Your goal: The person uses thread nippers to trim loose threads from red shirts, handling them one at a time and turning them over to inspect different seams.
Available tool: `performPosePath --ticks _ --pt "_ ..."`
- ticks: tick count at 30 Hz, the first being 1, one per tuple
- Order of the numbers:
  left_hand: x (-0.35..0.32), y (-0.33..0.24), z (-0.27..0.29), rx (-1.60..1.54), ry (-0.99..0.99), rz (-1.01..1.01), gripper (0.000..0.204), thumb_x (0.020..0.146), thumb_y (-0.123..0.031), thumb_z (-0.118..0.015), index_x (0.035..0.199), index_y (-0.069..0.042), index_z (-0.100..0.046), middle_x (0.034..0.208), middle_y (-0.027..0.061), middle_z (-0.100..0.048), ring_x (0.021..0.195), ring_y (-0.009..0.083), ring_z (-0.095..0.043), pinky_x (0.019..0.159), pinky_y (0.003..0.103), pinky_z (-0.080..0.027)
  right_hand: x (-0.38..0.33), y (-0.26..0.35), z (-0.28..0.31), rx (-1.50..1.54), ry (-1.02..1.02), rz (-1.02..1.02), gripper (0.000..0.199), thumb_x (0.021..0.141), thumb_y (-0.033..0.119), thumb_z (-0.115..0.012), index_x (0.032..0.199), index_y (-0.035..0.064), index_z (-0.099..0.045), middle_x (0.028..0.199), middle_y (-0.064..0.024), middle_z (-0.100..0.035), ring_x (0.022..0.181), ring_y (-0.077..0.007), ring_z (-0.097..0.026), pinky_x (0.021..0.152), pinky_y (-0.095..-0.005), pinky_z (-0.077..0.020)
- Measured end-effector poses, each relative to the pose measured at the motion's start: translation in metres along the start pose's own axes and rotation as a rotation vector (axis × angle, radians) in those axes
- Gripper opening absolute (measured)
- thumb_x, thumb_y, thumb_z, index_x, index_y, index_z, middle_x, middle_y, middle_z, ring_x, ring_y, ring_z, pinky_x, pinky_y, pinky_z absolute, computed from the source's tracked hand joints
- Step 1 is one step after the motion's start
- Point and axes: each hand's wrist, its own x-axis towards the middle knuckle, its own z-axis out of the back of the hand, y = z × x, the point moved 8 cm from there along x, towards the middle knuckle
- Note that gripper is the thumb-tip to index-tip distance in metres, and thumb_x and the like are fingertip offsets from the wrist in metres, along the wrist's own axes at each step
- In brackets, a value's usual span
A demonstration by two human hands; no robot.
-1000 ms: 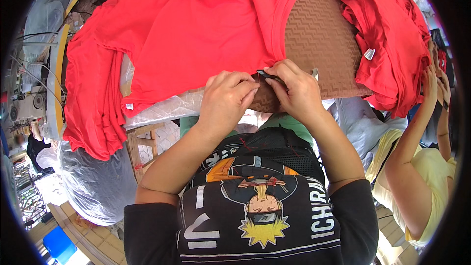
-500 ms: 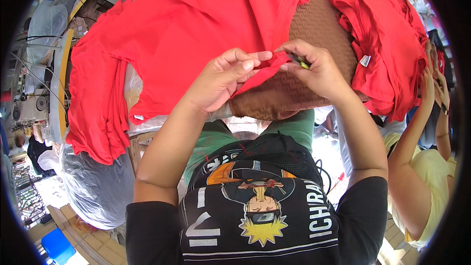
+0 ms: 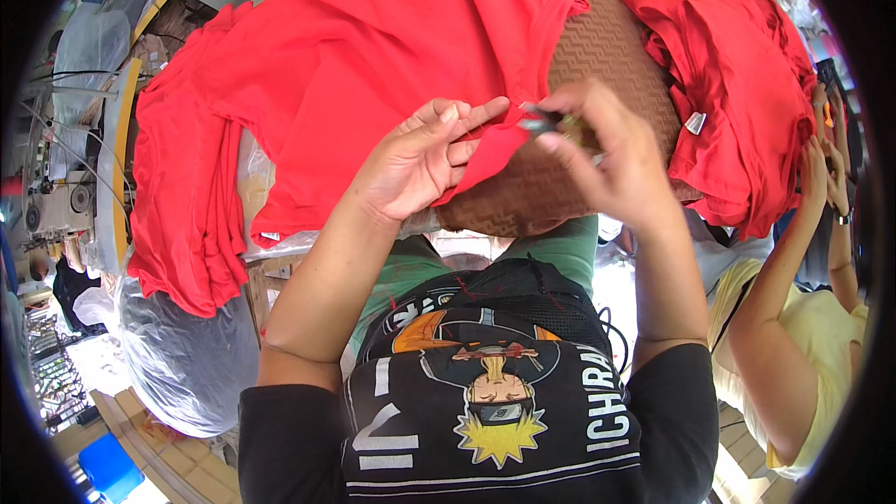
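A red garment (image 3: pixel 373 65) lies spread over a brown textured cloth (image 3: pixel 611 56), its near edge lifted toward me. My left hand (image 3: pixel 406 163), palm up, is closed on that edge, with the index finger stretched along the fabric. My right hand (image 3: pixel 611 154), slightly blurred, is closed around thread snips (image 3: pixel 543 119) with dark blades and a yellow-green part. The blade tips point left at the raised edge, just beyond my left fingertips. Whether the blades touch the fabric or a thread is too small to tell.
Red garments are piled at the right (image 3: pixel 737 84), and more red fabric (image 3: pixel 187 196) hangs over the table's left side. Below it stands a clear plastic bag (image 3: pixel 177 355). A co-worker's hands (image 3: pixel 821 173) are at the far right. A sewing machine (image 3: pixel 70 196) stands at the left.
My right hand has turned, bringing the snips' blades out toward the fabric edge; it no longer pinches the fabric there. My left hand has shifted slightly, its index finger straighter.
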Motion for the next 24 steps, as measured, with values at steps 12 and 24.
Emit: performPosePath --ticks 12,24 --pt "-0.001 0.002 -0.008 0.04 0.036 -0.027 0.014 0.099 -0.018 -0.058 0.102 -0.006 -0.066 0.141 0.0172 -0.05 0.093 0.0129 -0.062 0.081 0.024 -0.054 -0.005 0.018 -0.024 -0.096 -0.068 0.137 0.018 0.079 0.015 -0.072 0.091 0.0073 -0.061 0.095 -0.0056 -0.059 0.071 -0.0263 -0.065 0.059 -0.0368 -0.0519" --pt "-0.071 -0.038 -0.125 1.886 0.287 -0.047 0.021 0.087 -0.01 -0.067 0.107 -0.01 -0.074 0.132 0.016 -0.059 0.135 0.0339 -0.046 0.117 0.053 -0.015 -0.011 0.0 0.041 -0.037 -0.276 -0.017 0.023 0.078 0.01 -0.078 0.097 0.004 -0.066 0.092 -0.0059 -0.064 0.065 -0.0161 -0.059 0.055 -0.0264 -0.0462"
